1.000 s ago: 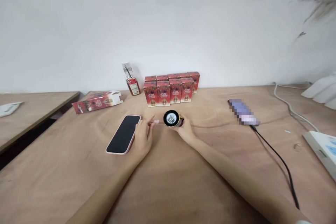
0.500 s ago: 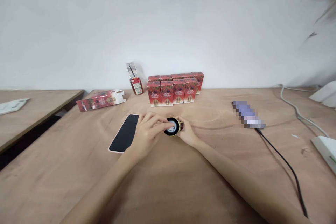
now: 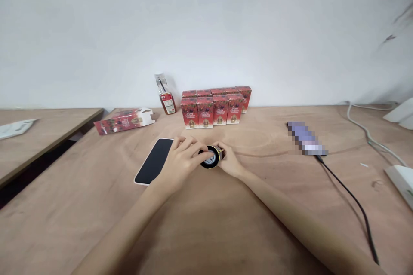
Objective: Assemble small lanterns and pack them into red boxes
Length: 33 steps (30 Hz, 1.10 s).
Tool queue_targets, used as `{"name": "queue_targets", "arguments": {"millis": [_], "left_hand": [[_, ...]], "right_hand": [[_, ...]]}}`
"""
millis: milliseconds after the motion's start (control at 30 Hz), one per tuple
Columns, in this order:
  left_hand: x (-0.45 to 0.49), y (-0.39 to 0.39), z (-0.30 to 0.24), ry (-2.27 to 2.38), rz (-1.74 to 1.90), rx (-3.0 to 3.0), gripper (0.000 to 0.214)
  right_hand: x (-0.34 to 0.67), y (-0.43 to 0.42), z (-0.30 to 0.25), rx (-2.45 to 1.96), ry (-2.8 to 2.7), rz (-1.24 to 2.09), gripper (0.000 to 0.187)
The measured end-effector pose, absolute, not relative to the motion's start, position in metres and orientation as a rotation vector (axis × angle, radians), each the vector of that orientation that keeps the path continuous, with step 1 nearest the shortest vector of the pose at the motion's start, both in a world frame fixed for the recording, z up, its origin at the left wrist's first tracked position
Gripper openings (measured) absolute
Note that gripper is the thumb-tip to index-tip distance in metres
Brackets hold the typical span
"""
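A small round black jar (image 3: 211,157) with a gold rim lies on its side on the wooden table (image 3: 206,223), its bottom facing me. My right hand (image 3: 229,161) grips it from the right. My left hand (image 3: 182,161) has its fingers curled against the jar's left side and face. A black phone (image 3: 154,166) in a pale case lies flat just left of my left hand.
Several red boxes (image 3: 214,108) stand in rows by the wall, with a small bottle (image 3: 166,99) leaning to their left. An opened red box (image 3: 124,121) lies further left. A blurred device (image 3: 306,138) with a black cable (image 3: 348,197) sits at right. A second table (image 3: 38,137) adjoins at left.
My left hand left the spot beside the phone and moved right onto the jar. The jar has tipped lower toward the table while my right hand kept its hold.
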<state>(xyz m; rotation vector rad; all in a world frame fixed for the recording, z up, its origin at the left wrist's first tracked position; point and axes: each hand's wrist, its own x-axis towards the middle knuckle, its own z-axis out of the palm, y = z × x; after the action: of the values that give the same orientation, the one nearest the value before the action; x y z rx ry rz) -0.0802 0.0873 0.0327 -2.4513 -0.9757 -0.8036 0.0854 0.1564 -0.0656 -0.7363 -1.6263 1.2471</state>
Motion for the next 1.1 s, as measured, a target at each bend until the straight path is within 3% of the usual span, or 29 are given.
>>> {"name": "queue_targets", "arguments": {"millis": [600,867,1100], "left_hand": [[-0.077,0.08,0.046,-0.94,-0.575,-2.397,0.035],[-0.075,0.082,0.042,-0.939,-0.624,-2.379,0.032],[-0.074,0.084,0.035,-0.974,-0.716,-2.382,0.015]], "right_hand": [[0.086,0.154,-0.06,-0.755,-1.662,1.217,0.025],[0.086,0.154,-0.061,-0.735,-1.648,1.246,0.026],[0.086,0.155,-0.062,-0.73,-1.66,1.235,0.025]]}}
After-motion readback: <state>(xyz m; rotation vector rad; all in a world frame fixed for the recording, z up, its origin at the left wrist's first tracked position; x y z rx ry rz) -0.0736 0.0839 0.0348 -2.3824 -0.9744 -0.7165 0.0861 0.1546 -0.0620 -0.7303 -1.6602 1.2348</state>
